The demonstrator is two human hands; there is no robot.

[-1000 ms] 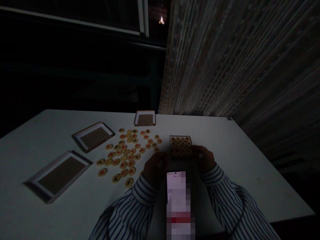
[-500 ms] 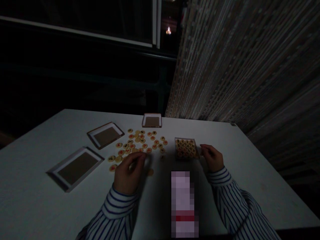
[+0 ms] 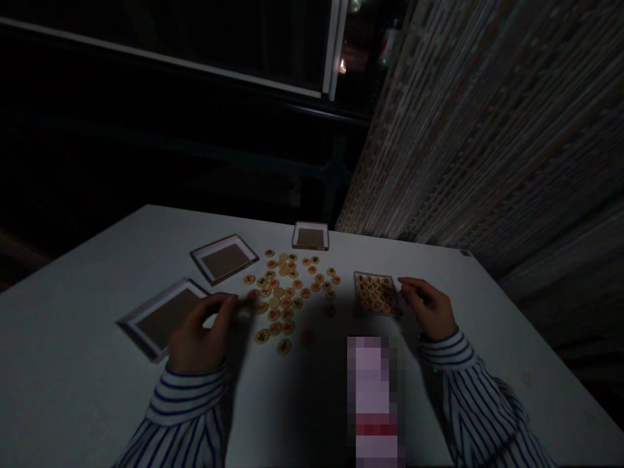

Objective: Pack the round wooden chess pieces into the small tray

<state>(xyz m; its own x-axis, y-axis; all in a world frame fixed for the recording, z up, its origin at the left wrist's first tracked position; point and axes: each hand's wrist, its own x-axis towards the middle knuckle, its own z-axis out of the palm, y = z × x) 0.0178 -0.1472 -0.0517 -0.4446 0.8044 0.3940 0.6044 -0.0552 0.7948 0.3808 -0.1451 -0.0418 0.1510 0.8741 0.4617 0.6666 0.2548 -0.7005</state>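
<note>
The scene is dim. Several round yellow game discs [image 3: 287, 292] with red or black marks lie scattered on a white table [image 3: 73, 338]. My left hand [image 3: 197, 335] hovers at the left edge of the scatter, next to a flat box tray [image 3: 158, 318]; its fingers are curled and pinched at the tips, and whether they hold a disc I cannot make out. My right hand [image 3: 429, 309] rests with bent fingers against the right side of a small box [image 3: 375, 292] packed with discs. Both sleeves are white with dark stripes.
A second flat tray [image 3: 224, 258] and a small square tray [image 3: 311, 236] lie beyond the discs. A lit phone [image 3: 373, 396] stands near the front edge between my arms. A ribbed wall rises at the right, a dark window at the back.
My left hand has swung from beside the small box leftward across the discs to the near tray. My right hand stays at the small box. The view has shifted left.
</note>
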